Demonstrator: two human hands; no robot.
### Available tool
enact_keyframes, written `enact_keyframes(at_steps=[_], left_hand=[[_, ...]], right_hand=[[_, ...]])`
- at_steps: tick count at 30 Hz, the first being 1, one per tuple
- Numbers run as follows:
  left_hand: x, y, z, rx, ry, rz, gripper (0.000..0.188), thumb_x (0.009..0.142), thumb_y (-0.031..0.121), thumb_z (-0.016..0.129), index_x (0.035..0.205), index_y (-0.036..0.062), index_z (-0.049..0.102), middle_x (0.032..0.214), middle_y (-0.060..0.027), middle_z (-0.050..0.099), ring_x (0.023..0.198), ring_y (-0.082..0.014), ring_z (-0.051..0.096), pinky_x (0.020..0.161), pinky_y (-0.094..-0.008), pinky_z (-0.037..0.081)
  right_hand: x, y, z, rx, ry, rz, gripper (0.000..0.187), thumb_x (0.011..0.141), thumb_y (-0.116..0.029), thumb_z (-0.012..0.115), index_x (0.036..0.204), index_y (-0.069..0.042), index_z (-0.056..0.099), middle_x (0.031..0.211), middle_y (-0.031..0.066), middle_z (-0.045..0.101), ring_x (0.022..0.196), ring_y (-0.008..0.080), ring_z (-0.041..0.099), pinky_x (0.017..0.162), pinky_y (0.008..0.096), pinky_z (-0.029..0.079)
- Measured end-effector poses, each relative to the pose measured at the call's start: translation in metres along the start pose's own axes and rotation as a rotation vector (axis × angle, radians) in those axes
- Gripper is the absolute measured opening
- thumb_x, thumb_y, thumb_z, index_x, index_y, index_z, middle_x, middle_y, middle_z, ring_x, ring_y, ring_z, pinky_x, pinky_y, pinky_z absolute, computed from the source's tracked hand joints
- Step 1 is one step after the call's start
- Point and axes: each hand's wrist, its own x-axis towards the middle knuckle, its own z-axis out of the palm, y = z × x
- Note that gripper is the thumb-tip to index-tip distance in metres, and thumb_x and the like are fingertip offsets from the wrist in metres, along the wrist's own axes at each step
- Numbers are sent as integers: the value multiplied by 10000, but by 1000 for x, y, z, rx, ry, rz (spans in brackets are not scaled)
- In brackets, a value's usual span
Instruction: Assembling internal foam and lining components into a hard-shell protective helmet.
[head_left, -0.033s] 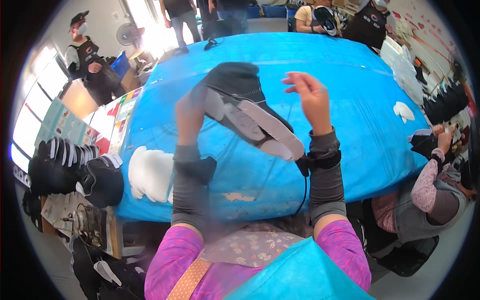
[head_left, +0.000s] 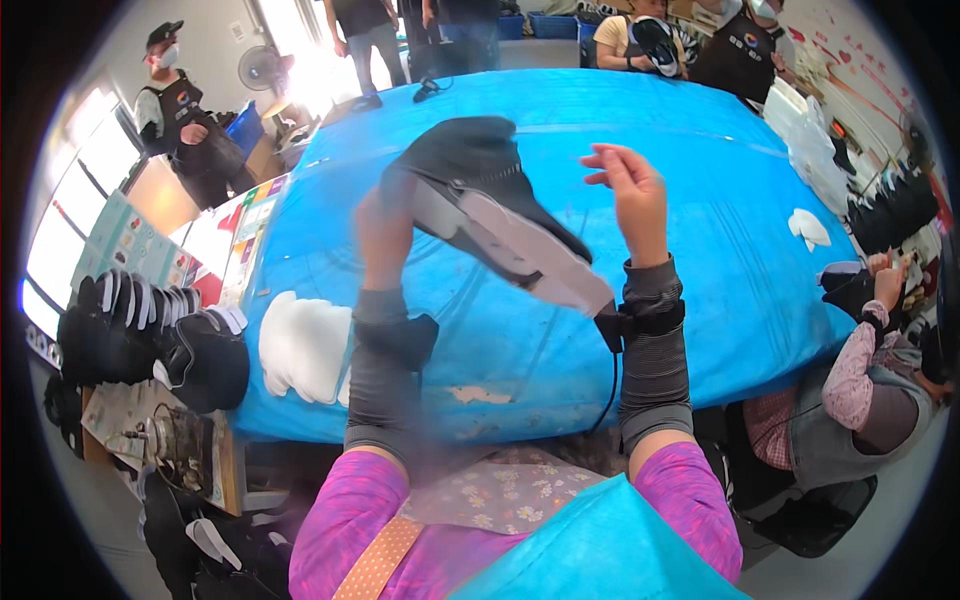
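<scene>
A black shoe upper (head_left: 480, 175) with white stitching hangs above the blue-covered table, its pale grey-white underside turned partly toward me. My left hand (head_left: 384, 232) is closed round its left end; the fingers are blurred and partly hidden behind it. The upper slants down to the right, and its pale tip comes close to the black band on my right wrist. Raised to the right of the upper is my right hand (head_left: 634, 195), apart from its black part. Its fingers are bent and pressed together toward the left, and whatever they may pinch is too small to see.
White flat shaped pieces (head_left: 305, 345) lie on the blue table cover (head_left: 700, 300) at my left, beside stacked black uppers (head_left: 130, 325). A small white piece (head_left: 808, 230) is at the right. A co-worker's hand (head_left: 888, 278) works nearby. Other people stand around the far side.
The shoe upper has turned slightly, so less of its pale underside shows. My right hand has shifted a little to the right, its fingers still together.
</scene>
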Motion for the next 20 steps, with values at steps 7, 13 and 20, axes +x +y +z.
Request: enact_keyframes(at_steps=[7,13,20], left_hand=[[-37,34,72,-917,39,-696,343,995,297,650,1095,-31,662,885,-25,669,708,-115,592,567,-279,446],[-119,43,141,-989,63,-694,450,1035,329,569,1263,-58,584,1152,-106,672,1023,-190,649,880,-343,525],[-130,21,146,-1148,-173,-805,578,1040,380,532,1445,-21,432,1369,-167,564,1212,-276,598,1014,-387,501]], right_hand=[[-55,108,17,-98,-487,179,557,901,-135,751,1391,-35,504,1197,89,651,1030,168,649,813,310,549],[-84,101,59,176,-46,309,483,949,-210,700,1356,-27,514,1106,82,665,933,151,652,751,306,540],[-89,137,26,75,-160,496,383,974,-274,642,1256,-18,607,1116,153,710,932,220,698,749,363,556]])
